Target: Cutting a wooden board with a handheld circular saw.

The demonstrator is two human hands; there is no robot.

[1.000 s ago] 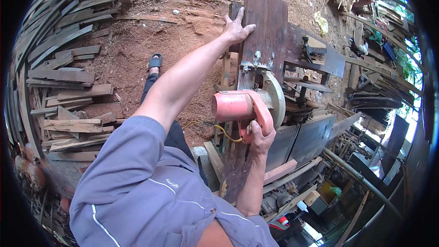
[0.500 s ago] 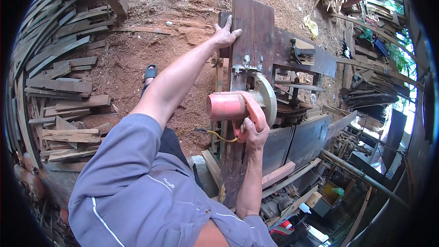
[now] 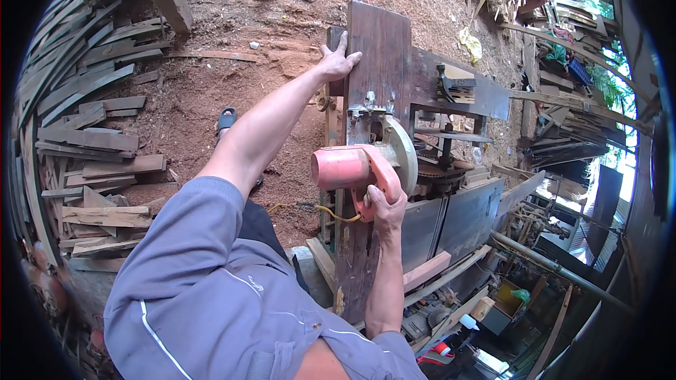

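Head view: right hand (image 3: 386, 210) closed round the rear handle of the red saw (image 3: 341, 167), which sits on the dark plank (image 3: 380, 49) about mid-length, motor pointing left, yellow cord (image 3: 339, 215) running off to the left below it. Left hand (image 3: 339, 65), arm stretched out past the saw, is spread wide at the plank's left edge, against a dark block (image 3: 335, 36); can't tell how hard it presses. Sawdust (image 3: 282, 21) covers the ground beyond, with loose boards (image 3: 105, 169) stacked at far left.
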